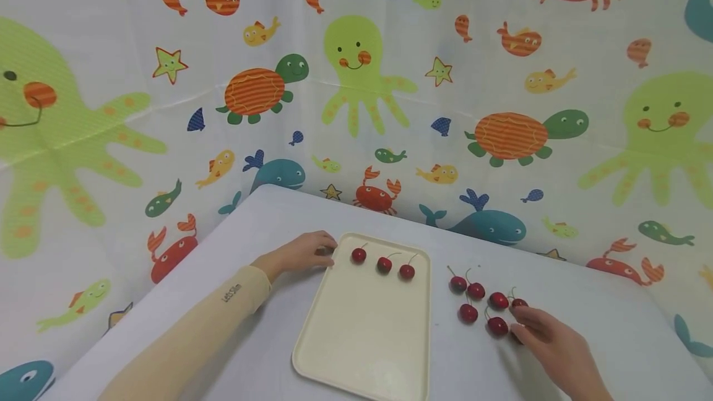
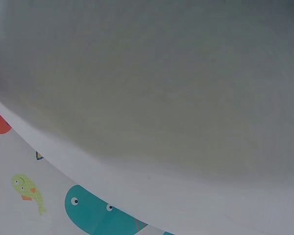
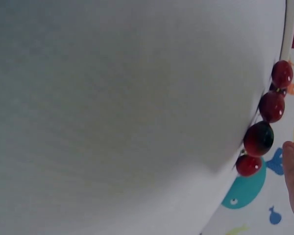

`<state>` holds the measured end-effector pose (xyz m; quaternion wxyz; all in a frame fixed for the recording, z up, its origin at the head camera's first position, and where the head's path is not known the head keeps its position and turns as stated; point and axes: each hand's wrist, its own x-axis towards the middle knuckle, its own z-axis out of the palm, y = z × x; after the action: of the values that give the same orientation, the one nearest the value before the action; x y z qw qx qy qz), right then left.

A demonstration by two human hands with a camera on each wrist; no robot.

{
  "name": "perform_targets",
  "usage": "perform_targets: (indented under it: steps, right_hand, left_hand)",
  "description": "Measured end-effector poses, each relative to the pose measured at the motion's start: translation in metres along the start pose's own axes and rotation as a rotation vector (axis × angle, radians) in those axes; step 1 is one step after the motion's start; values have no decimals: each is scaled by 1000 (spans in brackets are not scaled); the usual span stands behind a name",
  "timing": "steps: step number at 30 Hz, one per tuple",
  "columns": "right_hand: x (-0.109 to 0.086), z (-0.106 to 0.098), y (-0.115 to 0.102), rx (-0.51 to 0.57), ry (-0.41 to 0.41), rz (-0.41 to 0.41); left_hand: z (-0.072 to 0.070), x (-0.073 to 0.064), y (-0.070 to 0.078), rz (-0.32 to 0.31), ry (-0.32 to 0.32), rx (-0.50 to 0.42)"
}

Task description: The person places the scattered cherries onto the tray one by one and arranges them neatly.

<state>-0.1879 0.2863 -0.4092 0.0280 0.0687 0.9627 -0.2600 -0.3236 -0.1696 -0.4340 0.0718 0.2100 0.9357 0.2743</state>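
A cream rectangular tray (image 1: 367, 327) lies on the white table, with three red cherries in a row near its far end, the middle one being a dark red cherry (image 1: 384, 265). At the tray's far left edge rests my left hand (image 1: 305, 252), its fingers loosely bent against the rim. My right hand (image 1: 557, 348) hovers at the right side of a loose group of stemmed cherries, thumb and fingers apart. One cherry (image 1: 497, 326) lies just left of the thumb, and another is partly hidden behind it. In the right wrist view, fingertips (image 3: 291, 161) appear beside the cherries (image 3: 258, 139).
The white table (image 1: 267, 221) runs back to a curtain (image 1: 390, 159) printed with sea animals, which hangs behind and at the left. The cherry group sits right of the tray's long edge. The left wrist view shows mostly table surface and some curtain.
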Motion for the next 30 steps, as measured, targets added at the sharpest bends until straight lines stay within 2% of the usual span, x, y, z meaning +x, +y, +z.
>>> perform_targets:
  steps: [9, 16, 25, 30]
  right_hand:
    - [2, -7, 16, 18, -56, 75]
    - [4, -8, 24, 25, -80, 131]
    - [10, -5, 31, 13, -147, 105]
    - [14, -2, 33, -10, -150, 71]
  left_hand:
    - [0, 1, 0, 19, -1, 4]
    - [2, 3, -2, -4, 1, 10]
    - [2, 2, -2, -28, -5, -5]
    - [2, 3, -2, -19, -2, 3]
